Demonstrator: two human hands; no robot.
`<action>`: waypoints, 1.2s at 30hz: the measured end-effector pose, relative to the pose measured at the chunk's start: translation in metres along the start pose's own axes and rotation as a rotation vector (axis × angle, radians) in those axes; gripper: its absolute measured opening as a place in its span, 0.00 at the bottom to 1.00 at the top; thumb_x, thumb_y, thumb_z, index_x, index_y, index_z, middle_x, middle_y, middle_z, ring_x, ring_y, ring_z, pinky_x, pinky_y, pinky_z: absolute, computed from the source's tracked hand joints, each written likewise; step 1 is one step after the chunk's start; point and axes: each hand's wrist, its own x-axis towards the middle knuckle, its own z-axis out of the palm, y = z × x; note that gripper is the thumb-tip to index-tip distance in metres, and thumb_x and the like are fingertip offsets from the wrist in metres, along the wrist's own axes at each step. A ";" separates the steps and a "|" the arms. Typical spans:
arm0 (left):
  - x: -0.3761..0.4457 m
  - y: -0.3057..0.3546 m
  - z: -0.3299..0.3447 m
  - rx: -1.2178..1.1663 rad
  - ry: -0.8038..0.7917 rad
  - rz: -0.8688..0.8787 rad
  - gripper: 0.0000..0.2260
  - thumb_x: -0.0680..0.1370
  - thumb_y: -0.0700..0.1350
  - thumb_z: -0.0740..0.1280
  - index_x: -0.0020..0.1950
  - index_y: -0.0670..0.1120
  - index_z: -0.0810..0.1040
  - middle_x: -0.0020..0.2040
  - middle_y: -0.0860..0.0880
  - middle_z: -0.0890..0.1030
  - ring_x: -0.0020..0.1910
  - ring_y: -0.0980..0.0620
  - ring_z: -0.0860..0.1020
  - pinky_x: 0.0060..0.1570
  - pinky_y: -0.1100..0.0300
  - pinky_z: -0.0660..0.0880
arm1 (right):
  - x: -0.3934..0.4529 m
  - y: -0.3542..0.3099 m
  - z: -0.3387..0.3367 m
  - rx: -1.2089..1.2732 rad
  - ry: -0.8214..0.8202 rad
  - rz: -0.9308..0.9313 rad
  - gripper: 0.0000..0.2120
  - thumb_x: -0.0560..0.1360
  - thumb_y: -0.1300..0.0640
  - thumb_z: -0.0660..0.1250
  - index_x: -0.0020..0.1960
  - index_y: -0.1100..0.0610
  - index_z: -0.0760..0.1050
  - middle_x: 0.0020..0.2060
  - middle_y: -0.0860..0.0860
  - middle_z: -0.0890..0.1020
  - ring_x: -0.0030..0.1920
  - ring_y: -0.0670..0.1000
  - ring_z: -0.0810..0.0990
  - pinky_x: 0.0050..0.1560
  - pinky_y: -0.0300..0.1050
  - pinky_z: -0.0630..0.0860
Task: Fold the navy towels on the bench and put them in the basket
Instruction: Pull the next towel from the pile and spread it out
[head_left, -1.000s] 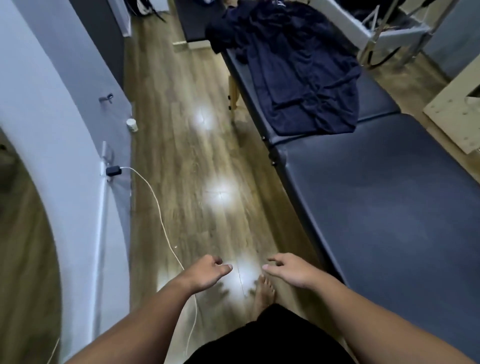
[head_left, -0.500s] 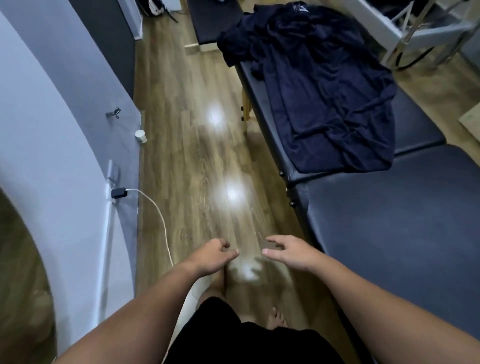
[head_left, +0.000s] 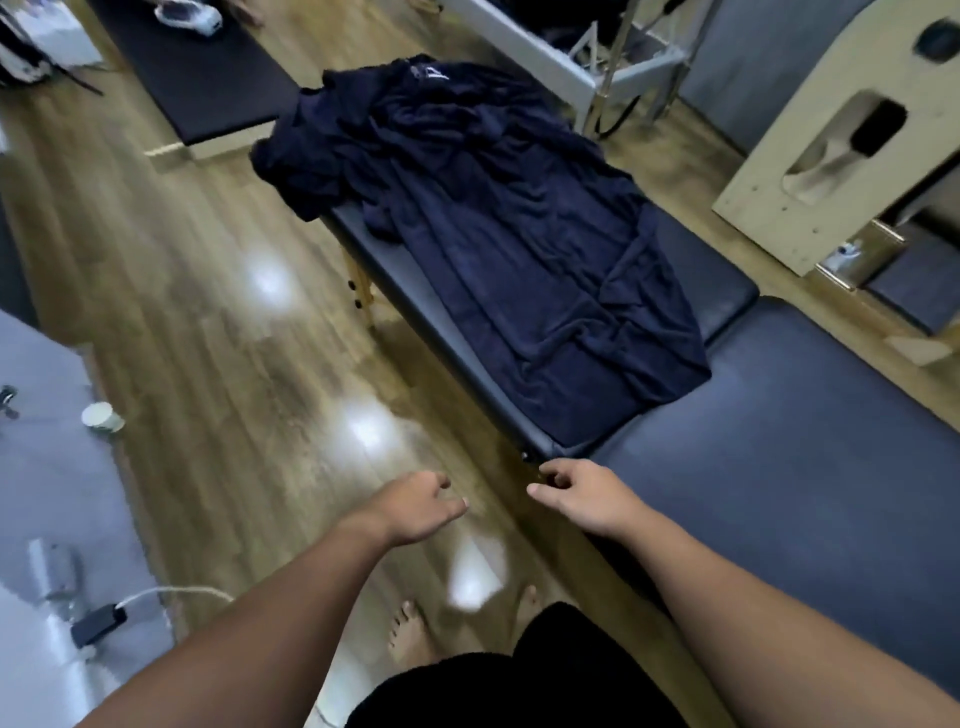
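Navy towels (head_left: 498, 228) lie spread and rumpled over the far half of a dark padded bench (head_left: 779, 467), one corner hanging off its far left edge. My left hand (head_left: 415, 506) hovers over the wooden floor, fingers loosely apart, holding nothing. Just off the bench's near corner my right hand (head_left: 582, 496) is held out, fingers curled loosely and empty. Both hands are well short of the towels. No basket is in view.
A second dark bench (head_left: 197, 73) stands further back on the left. A white metal frame (head_left: 587, 67) and a pale wooden stand (head_left: 841, 135) are beyond the bench on the right. A paper cup (head_left: 101, 417) and a charger cable (head_left: 156, 597) lie by the grey wall.
I have stepped forward along the bench; the towels are closer and larger in view. Both hands stay empty and have risen toward the bench corner.
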 end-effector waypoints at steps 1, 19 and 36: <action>0.009 0.008 -0.009 0.028 0.003 0.021 0.29 0.80 0.62 0.65 0.74 0.44 0.72 0.69 0.44 0.78 0.67 0.46 0.76 0.64 0.57 0.72 | 0.004 -0.002 -0.006 0.025 0.046 0.024 0.30 0.77 0.37 0.66 0.74 0.51 0.72 0.67 0.50 0.78 0.62 0.51 0.78 0.62 0.43 0.73; 0.213 0.212 -0.114 0.567 0.068 0.434 0.15 0.81 0.52 0.65 0.63 0.45 0.74 0.58 0.48 0.74 0.56 0.46 0.76 0.55 0.48 0.78 | 0.121 0.035 -0.099 0.194 0.562 0.418 0.32 0.74 0.50 0.75 0.71 0.54 0.62 0.69 0.57 0.59 0.52 0.58 0.79 0.47 0.46 0.76; 0.333 0.317 -0.132 1.048 -0.198 0.793 0.27 0.78 0.42 0.61 0.76 0.52 0.58 0.43 0.49 0.76 0.38 0.47 0.74 0.35 0.53 0.73 | 0.135 0.034 -0.111 0.414 0.840 0.872 0.28 0.74 0.59 0.67 0.73 0.55 0.67 0.61 0.56 0.67 0.56 0.63 0.74 0.54 0.53 0.76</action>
